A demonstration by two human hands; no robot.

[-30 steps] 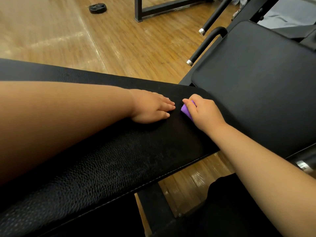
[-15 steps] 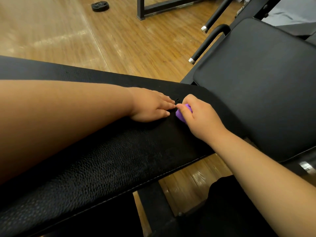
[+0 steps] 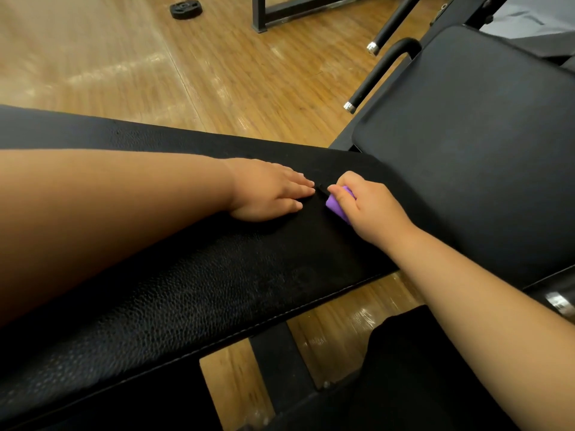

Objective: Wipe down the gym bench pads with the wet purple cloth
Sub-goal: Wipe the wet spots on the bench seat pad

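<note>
Head camera looks down on a long black bench pad that runs from the lower left to the middle of the picture, above a wooden floor. Far at the top left, a small black weight plate lies flat on this floor, well apart from the bench.

The left forearm lies along the long pad. The left hand rests flat on the leather, palm down. Its fingers are straight and close together, they point to the right and hold nothing.

Just beside these fingertips is the purple cloth. It is bunched into a small lump and it touches the pad near the pad's right end. The right hand covers most of the cloth. Its fingers and thumb are curled round the cloth and grip it, and only the left part of the cloth shows under the hand. The two hands are near but do not touch.

More to the right, a second, wider black seat pad stands just beside the end of the long pad. Two black handles with silver end caps stick out at its upper left edge, above the floor.
</note>
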